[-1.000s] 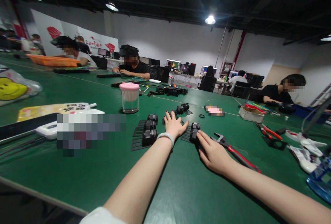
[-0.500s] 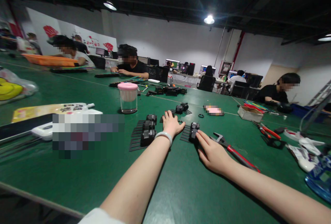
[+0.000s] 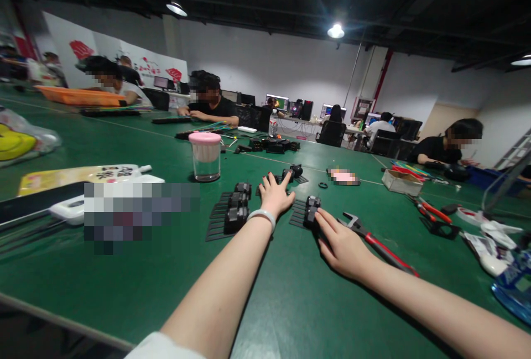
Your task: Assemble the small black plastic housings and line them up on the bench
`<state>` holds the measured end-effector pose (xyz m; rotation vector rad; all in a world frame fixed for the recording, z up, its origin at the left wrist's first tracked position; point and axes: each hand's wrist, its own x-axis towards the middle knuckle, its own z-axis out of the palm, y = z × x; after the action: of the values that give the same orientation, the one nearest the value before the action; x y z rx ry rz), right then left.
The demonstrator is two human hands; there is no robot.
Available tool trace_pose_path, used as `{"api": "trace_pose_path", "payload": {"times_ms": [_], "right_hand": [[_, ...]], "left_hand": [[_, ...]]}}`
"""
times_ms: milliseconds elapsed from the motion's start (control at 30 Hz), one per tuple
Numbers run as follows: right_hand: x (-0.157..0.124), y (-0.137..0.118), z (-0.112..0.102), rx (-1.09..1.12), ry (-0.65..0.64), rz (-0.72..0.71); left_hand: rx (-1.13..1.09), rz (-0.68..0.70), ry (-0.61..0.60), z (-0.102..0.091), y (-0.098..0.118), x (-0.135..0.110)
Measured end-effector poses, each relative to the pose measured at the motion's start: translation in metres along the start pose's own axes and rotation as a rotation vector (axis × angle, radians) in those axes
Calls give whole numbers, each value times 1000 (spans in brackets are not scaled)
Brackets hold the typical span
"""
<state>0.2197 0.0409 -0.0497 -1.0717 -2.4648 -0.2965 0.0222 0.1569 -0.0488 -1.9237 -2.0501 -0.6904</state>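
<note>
My left hand [image 3: 277, 196], with a pale bangle at the wrist, reaches forward over the table, fingers spread. Its index fingertip is at a small black part [image 3: 293, 171] with a finned piece beside it; whether it touches cannot be made out. Just left of that hand lie several black parts with comb-like fins [image 3: 237, 209], set in a row. My right hand [image 3: 342, 244] rests with fingers stretched out against a similar black finned part [image 3: 311, 211], thumb held apart from it. Beside this hand lies an adjustable wrench [image 3: 384, 248] with a red and black handle.
On the green table [image 3: 265, 315] stand a pink-lidded cup [image 3: 206, 157] and a small box [image 3: 401, 183]. A black ring [image 3: 322, 185], red-handled pliers [image 3: 433, 211] and a pile of black parts [image 3: 274, 145] lie farther out. Co-workers sit across the table.
My left hand's fingers have spread, the index finger now reaching right towards the small black part. My right hand stays almost where it was.
</note>
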Motion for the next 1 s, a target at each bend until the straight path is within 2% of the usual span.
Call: {"api": "trace_pose_path", "payload": {"times_ms": [67, 133, 233, 300, 500, 767, 1000], "right_hand": [[0, 0, 0, 1, 2, 2], [0, 0, 1, 5, 8, 1], [0, 0, 2, 13, 4, 3], [0, 1, 2, 18, -3, 5], [1, 1, 0, 21, -20, 17], [2, 0, -1, 24, -12, 14], [0, -2, -4, -81, 85, -103]], "left_hand": [[-57, 12, 87, -2, 1, 2], [-123, -38, 135, -1, -1, 5], [-202, -205, 127, 6, -7, 11], [-214, -244, 85, 12, -11, 15], [-162, -180, 47, 22, -16, 25], [-131, -206, 59, 20, -15, 23], [-106, -144, 19, 18, -15, 22]]}}
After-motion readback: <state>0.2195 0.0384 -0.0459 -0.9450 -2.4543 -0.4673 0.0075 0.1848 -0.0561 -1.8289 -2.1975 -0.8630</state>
